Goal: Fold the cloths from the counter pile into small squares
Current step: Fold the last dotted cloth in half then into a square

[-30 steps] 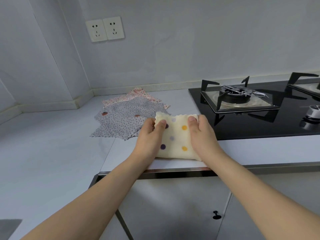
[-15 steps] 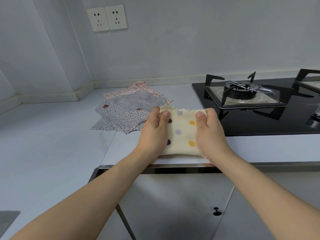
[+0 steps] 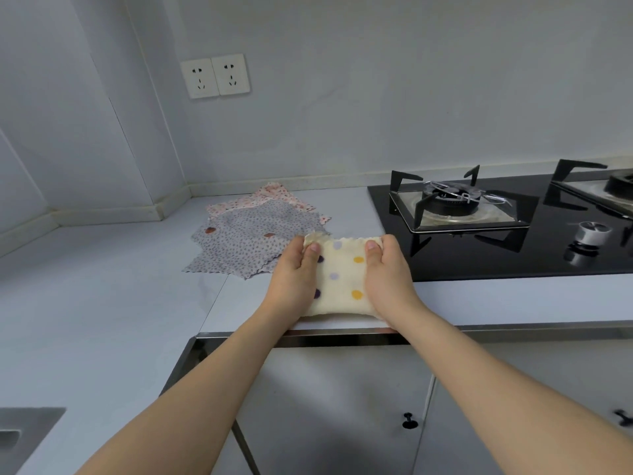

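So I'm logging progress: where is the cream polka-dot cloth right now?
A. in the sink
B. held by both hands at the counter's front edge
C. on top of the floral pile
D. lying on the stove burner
B: both the left hand and right hand pinch the cream polka-dot cloth near the counter's front edge, beside the floral pile.

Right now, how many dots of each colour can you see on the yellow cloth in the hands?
On the cream dotted cloth, held at its sides by the left hand and right hand:
Dark purple dots: 2
Light purple dots: 2
Yellow dots: 2
Total: 6 showing; the hands may hide more.
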`<state>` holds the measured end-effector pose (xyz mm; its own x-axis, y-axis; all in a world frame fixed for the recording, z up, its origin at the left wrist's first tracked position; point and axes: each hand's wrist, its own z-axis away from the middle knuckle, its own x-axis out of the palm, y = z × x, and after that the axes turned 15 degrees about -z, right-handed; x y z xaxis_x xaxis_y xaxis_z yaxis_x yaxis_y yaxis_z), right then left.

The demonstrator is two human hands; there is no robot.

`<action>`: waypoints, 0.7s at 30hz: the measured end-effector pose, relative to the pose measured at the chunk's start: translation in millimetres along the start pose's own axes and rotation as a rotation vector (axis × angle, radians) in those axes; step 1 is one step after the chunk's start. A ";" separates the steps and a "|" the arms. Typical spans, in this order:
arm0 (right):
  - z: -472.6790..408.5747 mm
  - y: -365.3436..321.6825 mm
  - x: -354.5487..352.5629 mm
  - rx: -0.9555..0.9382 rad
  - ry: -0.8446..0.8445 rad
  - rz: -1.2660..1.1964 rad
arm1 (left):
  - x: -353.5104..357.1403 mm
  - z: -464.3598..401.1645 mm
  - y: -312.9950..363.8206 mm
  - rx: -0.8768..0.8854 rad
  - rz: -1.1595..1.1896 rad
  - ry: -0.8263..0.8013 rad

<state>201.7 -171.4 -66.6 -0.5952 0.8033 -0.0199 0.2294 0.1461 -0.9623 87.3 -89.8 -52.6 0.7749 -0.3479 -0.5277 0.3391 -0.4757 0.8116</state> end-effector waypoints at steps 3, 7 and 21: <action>6.5 -11.5 -8.3 0.039 -0.008 -0.027 | -4.2 10.7 12.7 -0.039 0.012 -0.025; 16.6 -24.7 -23.1 0.082 0.001 -0.139 | -9.2 21.4 31.0 -0.044 0.008 -0.018; -29.9 -39.4 -59.5 0.258 -0.032 -0.170 | 11.5 -6.3 74.3 -0.023 0.061 0.003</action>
<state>251.1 -207.6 -19.3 -0.6334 0.7606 0.1428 -0.0764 0.1222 -0.9896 124.7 -124.1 3.2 0.7960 -0.3735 -0.4763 0.3033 -0.4347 0.8479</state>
